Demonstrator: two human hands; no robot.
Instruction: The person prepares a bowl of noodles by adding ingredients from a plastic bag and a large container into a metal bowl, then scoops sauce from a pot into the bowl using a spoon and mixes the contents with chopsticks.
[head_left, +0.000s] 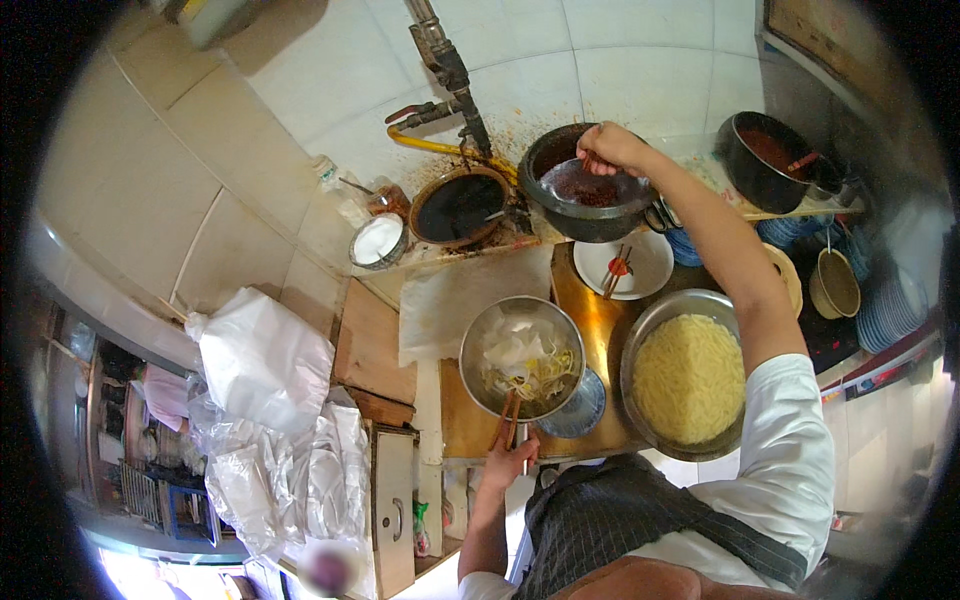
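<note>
My left hand (pixel 508 460) is closed around a pair of wooden chopsticks (pixel 508 415) and the short handle of a metal bowl (pixel 468 375). The chopstick tips reach into the bowl, among bean sprouts (pixel 535 378) and thin whitish pieces. Stretched out to the far right, my right hand (pixel 612 148) is closed over a dark pot (pixel 590 228). Dark red contents (pixel 595 190) show below the fingers, inside a shiny-rimmed vessel. What the right fingers hold, if anything, cannot be made out. Below the metal bowl, a bluish round dish (pixel 580 412) is partly covered.
A large steel basin (pixel 632 400) of yellow noodles (pixel 690 380) stands right of the bowl. Behind it lies a white plate (pixel 650 262) with chopsticks. The back shelf holds a dark-sauce bowl (pixel 460 210), a white-powder bowl (pixel 378 240) and another black pot (pixel 740 165). Plastic bags (pixel 265 350) hang at left.
</note>
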